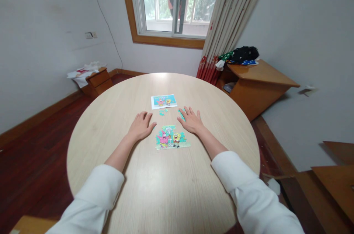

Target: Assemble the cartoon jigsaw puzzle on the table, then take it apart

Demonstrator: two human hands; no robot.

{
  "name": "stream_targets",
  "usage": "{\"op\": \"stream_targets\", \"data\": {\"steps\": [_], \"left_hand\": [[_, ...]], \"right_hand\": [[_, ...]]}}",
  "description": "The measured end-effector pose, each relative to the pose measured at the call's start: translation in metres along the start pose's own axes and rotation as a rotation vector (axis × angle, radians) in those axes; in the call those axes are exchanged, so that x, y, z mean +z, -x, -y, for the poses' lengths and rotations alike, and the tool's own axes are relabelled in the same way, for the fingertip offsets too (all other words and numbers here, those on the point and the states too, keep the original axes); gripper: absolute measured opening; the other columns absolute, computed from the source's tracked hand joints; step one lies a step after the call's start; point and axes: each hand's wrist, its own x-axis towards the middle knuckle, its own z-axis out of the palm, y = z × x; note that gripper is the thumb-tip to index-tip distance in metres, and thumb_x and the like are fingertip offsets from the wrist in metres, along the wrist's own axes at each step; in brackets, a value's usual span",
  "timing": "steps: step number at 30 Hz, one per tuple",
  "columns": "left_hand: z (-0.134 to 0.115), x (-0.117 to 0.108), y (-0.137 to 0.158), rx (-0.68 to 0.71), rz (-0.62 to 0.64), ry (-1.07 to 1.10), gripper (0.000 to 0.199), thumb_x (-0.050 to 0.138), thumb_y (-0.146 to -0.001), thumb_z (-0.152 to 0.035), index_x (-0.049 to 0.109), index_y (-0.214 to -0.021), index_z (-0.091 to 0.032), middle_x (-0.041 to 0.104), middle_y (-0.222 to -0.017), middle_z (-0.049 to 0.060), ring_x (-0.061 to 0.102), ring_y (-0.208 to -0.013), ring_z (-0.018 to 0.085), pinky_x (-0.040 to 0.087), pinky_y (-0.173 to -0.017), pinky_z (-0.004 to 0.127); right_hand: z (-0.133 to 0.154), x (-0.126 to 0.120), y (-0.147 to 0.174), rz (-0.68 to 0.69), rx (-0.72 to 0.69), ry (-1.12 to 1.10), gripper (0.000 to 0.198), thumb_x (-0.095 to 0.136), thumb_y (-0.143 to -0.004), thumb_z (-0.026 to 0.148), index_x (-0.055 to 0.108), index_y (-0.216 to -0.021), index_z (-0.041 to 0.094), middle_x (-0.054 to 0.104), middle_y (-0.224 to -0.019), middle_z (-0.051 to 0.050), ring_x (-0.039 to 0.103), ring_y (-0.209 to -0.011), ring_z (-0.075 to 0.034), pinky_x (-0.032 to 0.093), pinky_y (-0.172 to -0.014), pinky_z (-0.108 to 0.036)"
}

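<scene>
A partly assembled cartoon jigsaw puzzle (170, 138) lies flat on the round table, between my forearms. Its upper edge is uneven, and pink, grey-green and yellow figures show on it. My left hand (141, 125) rests on the tabletop to the puzzle's upper left, fingers apart and holding nothing. On the other side, my right hand (191, 120) is spread with its fingertips over some teal puzzle pieces (181, 115), which it partly covers. Several loose puzzle pieces (163, 112) lie between the hands. Just beyond them is a printed reference picture (165, 101) of the same scene.
The round wooden table (166, 189) fills the middle of the view. A wooden cabinet (254, 79) with cloths on top stands at the back right, beside the curtain (226, 16). At the back left is a small wooden stand (98, 81) with white cloth.
</scene>
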Motion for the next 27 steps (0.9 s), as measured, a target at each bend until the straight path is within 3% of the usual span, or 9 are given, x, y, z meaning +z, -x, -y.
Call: {"op": "stream_targets", "data": {"steps": [6,13,27], "left_hand": [[-0.019,0.004,-0.006,0.029,-0.028,0.086,0.047,0.041,-0.088,-0.046,0.050,-0.124,-0.017,0.048,-0.129,0.016,0.044,-0.122,0.030,0.031,-0.106,0.049],[-0.024,0.008,-0.011,0.058,-0.014,0.084,0.046,0.036,-0.091,-0.039,0.049,-0.130,-0.018,0.045,-0.137,0.015,0.041,-0.128,0.029,0.027,-0.110,0.050],[-0.031,0.017,-0.032,0.092,-0.051,0.109,0.042,0.034,-0.092,-0.029,0.053,-0.127,-0.015,0.050,-0.131,0.016,0.046,-0.123,0.026,0.033,-0.107,0.045]], "right_hand": [[0.001,0.004,-0.002,0.010,-0.072,0.012,0.062,0.018,-0.092,0.056,0.022,-0.148,0.028,0.015,-0.157,-0.005,0.010,-0.144,-0.027,0.006,-0.112,-0.059],[0.018,0.002,-0.001,0.024,-0.170,0.016,0.060,0.018,-0.094,0.053,0.023,-0.148,0.028,0.015,-0.156,-0.005,0.011,-0.144,-0.027,0.006,-0.113,-0.057],[0.020,-0.002,-0.001,0.028,-0.179,0.021,0.058,0.019,-0.094,0.051,0.024,-0.147,0.029,0.017,-0.156,-0.004,0.013,-0.143,-0.026,0.007,-0.113,-0.057]]}}
